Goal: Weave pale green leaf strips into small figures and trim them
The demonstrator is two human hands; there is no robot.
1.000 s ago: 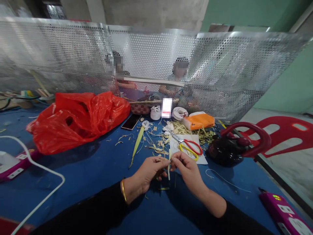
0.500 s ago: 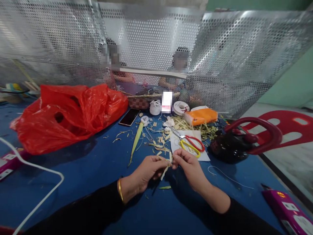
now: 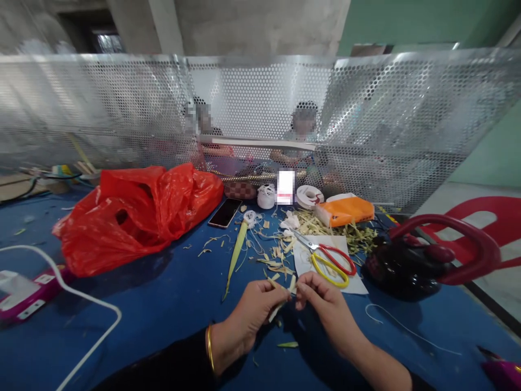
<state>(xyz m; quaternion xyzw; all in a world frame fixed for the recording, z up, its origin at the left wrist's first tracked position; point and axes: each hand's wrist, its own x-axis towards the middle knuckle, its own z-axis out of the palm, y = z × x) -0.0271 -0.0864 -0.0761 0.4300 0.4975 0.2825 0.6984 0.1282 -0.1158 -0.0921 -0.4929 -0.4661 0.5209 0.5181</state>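
Note:
Pale plant strips (image 3: 292,284), crossed over one another, stick out from the fingertips of my left hand (image 3: 260,305), which pinches them. Close on the right, the thumb and fingers of my right hand (image 3: 321,297) are pinched together at the edge of the strips; what lies between them is too small to make out. Just beyond the right hand, scissors (image 3: 312,246) with one red and one yellow handle lie on a white paper sheet (image 3: 300,256). A long green leaf (image 3: 236,247) rests to the left, and a small green snippet (image 3: 288,345) lies below my hands.
A red plastic bag (image 3: 138,217) and a phone (image 3: 225,212) lie left. Shavings (image 3: 280,259), a white string ball (image 3: 266,196), a ribbon spool (image 3: 310,196) and an orange pack (image 3: 345,210) stand ahead. A dark kettle (image 3: 402,271) is right. Two people sit behind the perforated metal screen (image 3: 256,81).
The camera view has tilted up, so everything sits lower and slightly further right. Both hands keep their pinch at the strips, with only slight finger movement.

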